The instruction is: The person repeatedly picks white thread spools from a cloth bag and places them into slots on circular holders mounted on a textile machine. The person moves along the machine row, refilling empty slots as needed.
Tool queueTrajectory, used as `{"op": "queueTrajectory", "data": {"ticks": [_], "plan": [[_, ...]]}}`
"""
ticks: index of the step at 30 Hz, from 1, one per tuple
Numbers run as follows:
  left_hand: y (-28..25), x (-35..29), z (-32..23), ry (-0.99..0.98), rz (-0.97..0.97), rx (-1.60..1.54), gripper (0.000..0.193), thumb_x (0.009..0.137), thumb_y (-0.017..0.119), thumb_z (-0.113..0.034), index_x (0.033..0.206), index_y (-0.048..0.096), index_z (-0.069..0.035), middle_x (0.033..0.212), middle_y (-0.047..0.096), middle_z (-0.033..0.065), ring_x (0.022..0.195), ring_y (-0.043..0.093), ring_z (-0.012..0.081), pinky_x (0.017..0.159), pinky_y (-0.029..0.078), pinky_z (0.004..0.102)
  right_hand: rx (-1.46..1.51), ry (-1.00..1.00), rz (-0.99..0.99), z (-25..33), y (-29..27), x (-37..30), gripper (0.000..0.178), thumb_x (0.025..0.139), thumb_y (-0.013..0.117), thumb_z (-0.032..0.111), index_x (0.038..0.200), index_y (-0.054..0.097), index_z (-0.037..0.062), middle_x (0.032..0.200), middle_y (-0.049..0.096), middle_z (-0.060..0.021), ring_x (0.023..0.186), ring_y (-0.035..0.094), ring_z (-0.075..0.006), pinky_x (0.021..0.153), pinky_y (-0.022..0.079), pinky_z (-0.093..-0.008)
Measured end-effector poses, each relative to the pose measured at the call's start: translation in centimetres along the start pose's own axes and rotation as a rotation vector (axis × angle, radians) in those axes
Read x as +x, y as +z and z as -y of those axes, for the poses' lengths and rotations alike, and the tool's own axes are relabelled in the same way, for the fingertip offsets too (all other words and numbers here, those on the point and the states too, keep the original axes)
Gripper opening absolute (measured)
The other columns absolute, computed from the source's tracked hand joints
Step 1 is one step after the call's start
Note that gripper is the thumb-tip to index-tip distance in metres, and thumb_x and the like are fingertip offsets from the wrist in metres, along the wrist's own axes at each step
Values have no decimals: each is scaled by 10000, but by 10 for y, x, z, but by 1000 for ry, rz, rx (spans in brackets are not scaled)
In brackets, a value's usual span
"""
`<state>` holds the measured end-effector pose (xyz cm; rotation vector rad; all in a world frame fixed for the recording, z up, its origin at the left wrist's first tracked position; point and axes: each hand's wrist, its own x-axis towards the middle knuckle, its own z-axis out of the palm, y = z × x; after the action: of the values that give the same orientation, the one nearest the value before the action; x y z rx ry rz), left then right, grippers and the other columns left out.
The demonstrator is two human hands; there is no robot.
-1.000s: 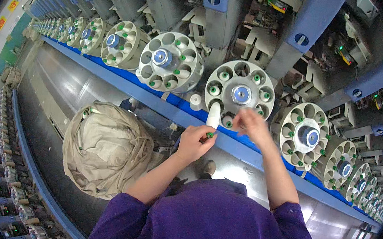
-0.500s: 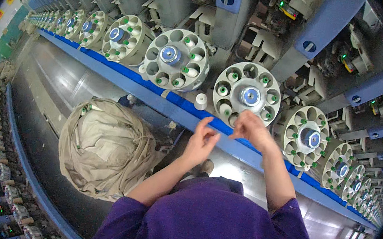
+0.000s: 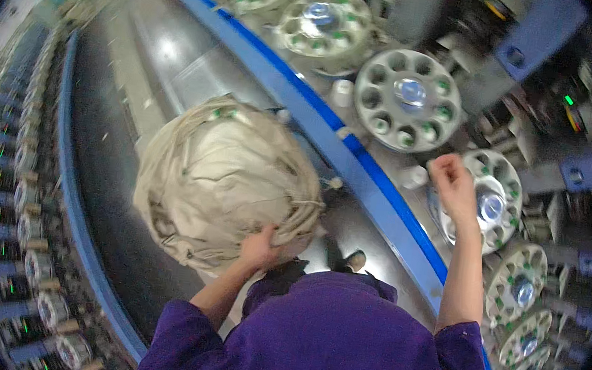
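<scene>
Left hand (image 3: 260, 249) shifted to bulky beige cloth sack (image 3: 238, 170); right hand (image 3: 453, 181), fingers curled, near round white magazine (image 3: 488, 185); both holds unclear, work split.

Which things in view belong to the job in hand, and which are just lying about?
Apparently in use:
left hand, at the beige cloth bundle
right hand, near the round holder

Apparently just around:
two small white cylinders
blue rail
machines at left
</scene>
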<state>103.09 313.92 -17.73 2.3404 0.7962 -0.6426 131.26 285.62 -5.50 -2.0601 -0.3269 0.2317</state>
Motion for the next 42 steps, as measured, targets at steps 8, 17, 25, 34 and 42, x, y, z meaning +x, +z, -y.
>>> {"op": "queueTrajectory", "data": {"ticks": [8,17,25,34,42], "plan": [[-123,-72,-24,455,43,-675,439,804,629,-297,1161,546,-54,879,647,168,782,632,207,728,476,314,-159,-332,354,66,215,26,579,749,694,341,1169,477,7,1128,558,-157,1008,556,-268,861,441,-359],[-164,-8,1,347,248,-663,417,800,625,-364,1046,568,-32,882,633,151,841,619,293,761,472,394,514,321,753,57,266,57,177,861,566,134,1005,615,44,894,618,-19,784,570,-94,706,466,-234],[-237,144,137,-19,-665,-105,472,723,679,-206,1147,533,-60,1071,577,182,1043,538,312,897,410,407,367,409,898,69,155,-18,27,739,612,31,735,595,52,750,585,19,697,521,-71,644,438,-236],[-353,68,124,114,-943,-200,311,756,607,-130,1052,565,-45,843,656,147,803,626,324,732,478,385,709,340,179,60,185,43,262,862,548,161,1101,574,61,967,636,-72,887,607,-208,785,492,-332],[-209,86,114,163,-477,-94,274,776,623,-186,999,567,-37,927,611,157,863,595,340,750,479,413,-82,-344,474,86,263,15,279,789,568,89,1067,573,61,1168,537,-129,1065,537,-267,898,420,-341]]}}
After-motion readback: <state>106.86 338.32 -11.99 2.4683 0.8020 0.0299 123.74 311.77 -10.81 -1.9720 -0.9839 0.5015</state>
